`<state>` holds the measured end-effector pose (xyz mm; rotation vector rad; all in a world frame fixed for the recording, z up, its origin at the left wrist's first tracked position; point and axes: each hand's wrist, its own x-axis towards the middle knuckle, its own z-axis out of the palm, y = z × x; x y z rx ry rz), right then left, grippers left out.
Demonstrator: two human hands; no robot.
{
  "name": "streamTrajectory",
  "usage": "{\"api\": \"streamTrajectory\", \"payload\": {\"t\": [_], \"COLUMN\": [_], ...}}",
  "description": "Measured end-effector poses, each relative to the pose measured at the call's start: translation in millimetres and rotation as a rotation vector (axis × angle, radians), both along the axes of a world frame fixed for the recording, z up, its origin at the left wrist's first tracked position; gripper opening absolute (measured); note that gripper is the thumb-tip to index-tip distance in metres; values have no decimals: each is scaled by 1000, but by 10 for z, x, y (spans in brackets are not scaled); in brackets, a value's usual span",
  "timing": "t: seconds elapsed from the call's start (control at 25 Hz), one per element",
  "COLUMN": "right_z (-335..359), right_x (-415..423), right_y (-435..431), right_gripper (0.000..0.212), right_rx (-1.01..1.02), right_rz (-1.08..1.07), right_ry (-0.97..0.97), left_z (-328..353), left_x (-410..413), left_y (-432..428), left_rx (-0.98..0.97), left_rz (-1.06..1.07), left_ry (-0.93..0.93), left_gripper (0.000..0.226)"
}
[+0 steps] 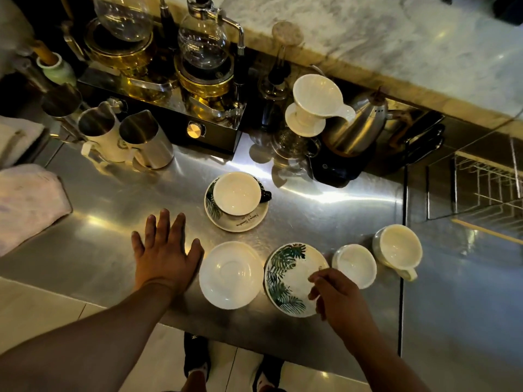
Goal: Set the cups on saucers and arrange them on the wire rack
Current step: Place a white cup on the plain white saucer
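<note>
A white cup (237, 193) with a dark handle stands on a leaf-printed saucer (249, 222) mid-counter. Nearer me lie a plain white saucer (230, 274) and a second leaf-printed saucer (285, 275), both bare. To their right stand two loose white cups, one small (356, 264) and one with a handle (397, 248). My left hand (164, 250) lies flat with fingers spread on the steel counter, just left of the plain saucer. My right hand (336, 298) pinches the near right rim of the leaf saucer. The wire rack (486, 179) sits at the far right.
Siphon brewers (202, 46) on a black heater base, steel milk pitchers (141, 138), a white dripper (314, 104) and a steel kettle (359, 125) line the back of the counter. A folded cloth (28, 202) lies at the left. The counter's front edge runs below my arms.
</note>
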<state>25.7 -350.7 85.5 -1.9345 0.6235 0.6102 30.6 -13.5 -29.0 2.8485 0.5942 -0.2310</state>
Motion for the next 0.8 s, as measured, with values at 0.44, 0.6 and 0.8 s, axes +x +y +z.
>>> {"api": "streamTrajectory", "payload": {"t": [0.44, 0.6, 0.8], "right_z": [-362, -427, -456], "right_x": [-279, -314, -308], "right_y": [-390, -402, -412], "right_gripper": [30, 23, 15], "right_rx": [-121, 18, 201], "right_rz": [-293, -378, -469], "right_ry": [68, 23, 6], "left_z": [15, -2, 7], "left_x": [-20, -27, -33], "left_y": [-17, -18, -32], "left_rx": [14, 25, 27], "left_rz": [1, 0, 8], "left_ry": [-6, -16, -32], "left_gripper": [77, 76, 74]}}
